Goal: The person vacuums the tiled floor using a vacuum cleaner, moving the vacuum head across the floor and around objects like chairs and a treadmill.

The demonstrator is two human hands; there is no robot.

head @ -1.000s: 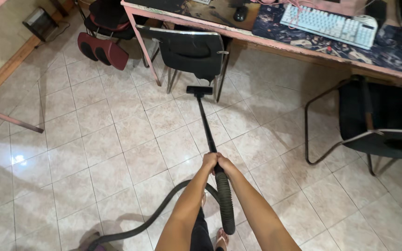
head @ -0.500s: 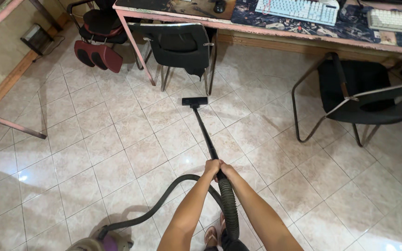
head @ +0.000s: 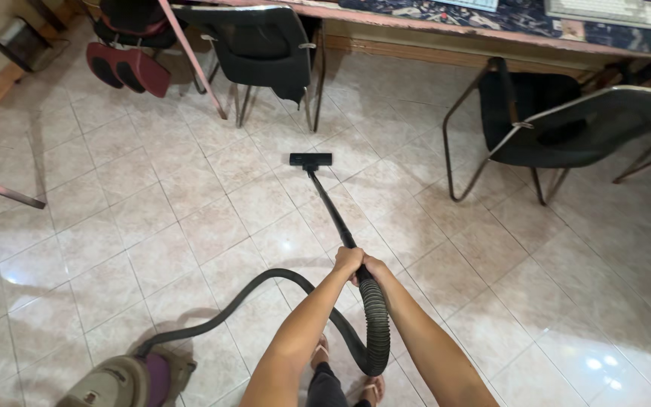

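Note:
Both hands grip the black wand [head: 329,207] of a vacuum cleaner at its near end. My left hand [head: 346,261] wraps the wand from the left, and my right hand [head: 373,267] holds it just behind, where the ribbed black hose [head: 374,320] joins. The wand slopes away to a flat black floor nozzle [head: 310,159] resting on the beige tiles. The hose loops down and left to the vacuum body [head: 126,380], beige and purple, at the bottom left.
A black chair [head: 261,49] stands beyond the nozzle under a long desk [head: 446,29]. A second black chair [head: 566,128] is at the right. Dark red pads [head: 126,68] lie at the upper left beside a pink table leg [head: 190,60]. My feet [head: 344,373] show below.
The view has tilted down and the vacuum body has come into sight at the bottom left. The nozzle lies farther to the right on the tiles, nearer the right-hand chair.

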